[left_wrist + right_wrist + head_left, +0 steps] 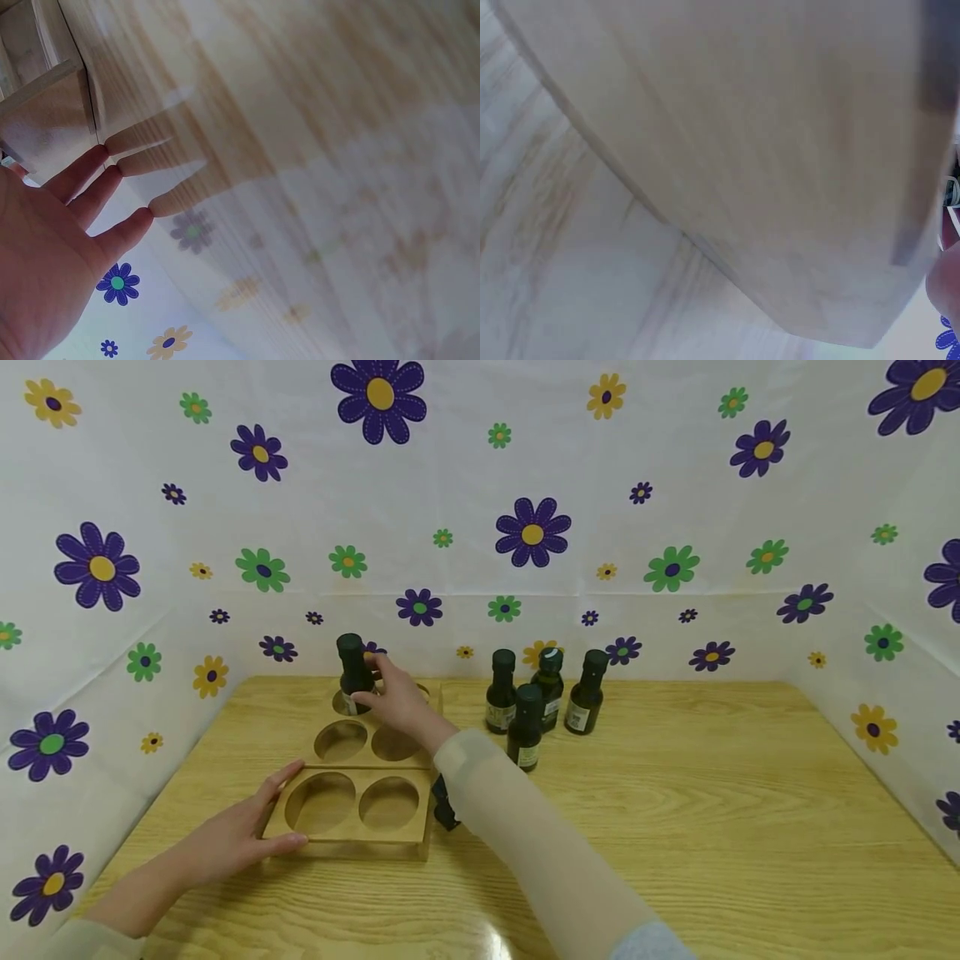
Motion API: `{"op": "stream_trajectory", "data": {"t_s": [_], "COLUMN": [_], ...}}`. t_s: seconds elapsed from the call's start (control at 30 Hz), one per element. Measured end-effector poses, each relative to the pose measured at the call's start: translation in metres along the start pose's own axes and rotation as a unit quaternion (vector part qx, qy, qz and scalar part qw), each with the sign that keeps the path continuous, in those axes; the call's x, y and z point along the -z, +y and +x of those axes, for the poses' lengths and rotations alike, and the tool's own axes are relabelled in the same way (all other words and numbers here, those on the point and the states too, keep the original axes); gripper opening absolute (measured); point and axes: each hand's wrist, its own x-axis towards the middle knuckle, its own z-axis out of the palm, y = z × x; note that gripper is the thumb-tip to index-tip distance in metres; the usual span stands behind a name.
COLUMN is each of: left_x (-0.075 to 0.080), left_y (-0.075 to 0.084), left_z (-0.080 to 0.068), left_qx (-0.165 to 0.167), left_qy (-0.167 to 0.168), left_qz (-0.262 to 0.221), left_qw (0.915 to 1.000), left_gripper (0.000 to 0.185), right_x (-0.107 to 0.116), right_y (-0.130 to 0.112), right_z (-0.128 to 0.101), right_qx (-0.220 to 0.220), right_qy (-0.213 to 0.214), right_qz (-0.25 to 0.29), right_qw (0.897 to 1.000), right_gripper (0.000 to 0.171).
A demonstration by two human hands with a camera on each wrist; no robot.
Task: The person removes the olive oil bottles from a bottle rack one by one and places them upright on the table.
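Observation:
A wooden rack [352,837] with round holes lies on the table, seen in the head view. My right hand [393,697] grips a dark bottle [352,670] that stands in the rack's far left hole. My left hand [251,827] rests with straight fingers against the rack's near left corner. The left wrist view shows those fingers [96,196] touching the rack's wooden edge [45,112]. The right wrist view shows only blurred wood [765,165] of the rack, very close.
Several more dark bottles [542,697] stand in a group right of the rack on the wooden table [675,827]. A small dark object [444,806] lies by the rack's right side, partly behind my right sleeve. Flowered cloth walls [525,527] enclose the table on three sides.

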Motion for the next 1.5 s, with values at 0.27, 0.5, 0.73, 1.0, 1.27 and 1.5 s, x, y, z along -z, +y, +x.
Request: {"op": "stream_trajectory", "data": {"t_s": [0.27, 0.5, 0.73, 1.0, 1.27, 1.5], "left_x": [-0.002, -0.001, -0.003, -0.003, 0.000, 0.000], "left_y": [-0.002, -0.002, -0.004, -0.005, -0.002, -0.003], "left_z": [0.001, 0.001, 0.001, 0.001, 0.000, 0.003], "left_qx": [0.004, 0.003, -0.002, -0.001, 0.001, 0.010], "left_qy": [0.001, 0.002, 0.004, -0.002, -0.001, -0.009], "left_qz": [-0.003, -0.003, -0.002, -0.006, -0.004, -0.007], "left_qw": [1.0000, 1.0000, 1.0000, 1.0000, 1.0000, 0.9999], "left_gripper": [0.092, 0.092, 0.092, 0.093, 0.093, 0.094], "right_x": [0.011, 0.025, 0.043, 0.064, 0.075, 0.080], "right_y": [-0.011, -0.023, -0.035, -0.043, -0.054, -0.056], "right_z": [0.001, -0.002, -0.011, -0.023, -0.044, -0.074], "right_qx": [0.020, 0.035, 0.051, 0.068, 0.074, 0.074], "right_qy": [0.006, -0.009, -0.024, -0.023, -0.050, -0.085], "right_qz": [0.001, -0.012, -0.020, -0.025, -0.004, 0.010], "right_qw": [1.000, 0.999, 0.998, 0.997, 0.996, 0.994], "right_gripper": [0.054, 0.054, 0.055, 0.055, 0.054, 0.053]}}
